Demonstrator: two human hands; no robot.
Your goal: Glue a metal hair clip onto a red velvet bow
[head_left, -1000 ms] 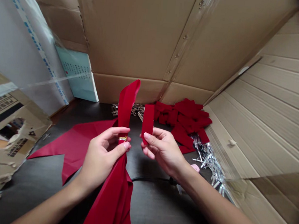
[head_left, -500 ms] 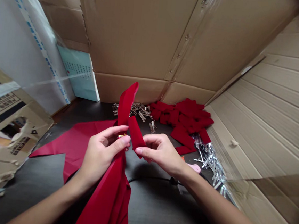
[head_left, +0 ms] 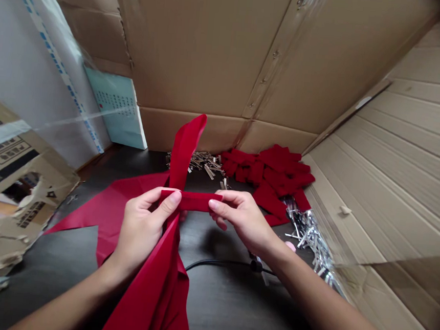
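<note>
My left hand (head_left: 148, 220) pinches a large gathered piece of red fabric (head_left: 155, 288). Its loop (head_left: 186, 149) stands up above the hand, and its folds hang down toward me. Under the left thumb lies one end of a short red fabric strip (head_left: 197, 202), pressed across the gathered part. My right hand (head_left: 239, 213) holds the strip's other end between thumb and fingers, so it stretches level between both hands. A wide flap of the red fabric (head_left: 120, 202) spreads over the table at left. What sits behind the left fingers is hidden.
Metal clips (head_left: 208, 164) lie scattered at the back of the dark table (head_left: 227, 304). Beside them is a heap of red strips (head_left: 277, 165), with silvery strips (head_left: 310, 234) along the right wall. A black cable (head_left: 219, 262) crosses the table. Cardboard walls (head_left: 215, 46) enclose it.
The strip has swung from hanging steeply by the right hand to lying level across the gathered fabric. My left thumb now presses on its end, covering the small gold-coloured piece seen before.
</note>
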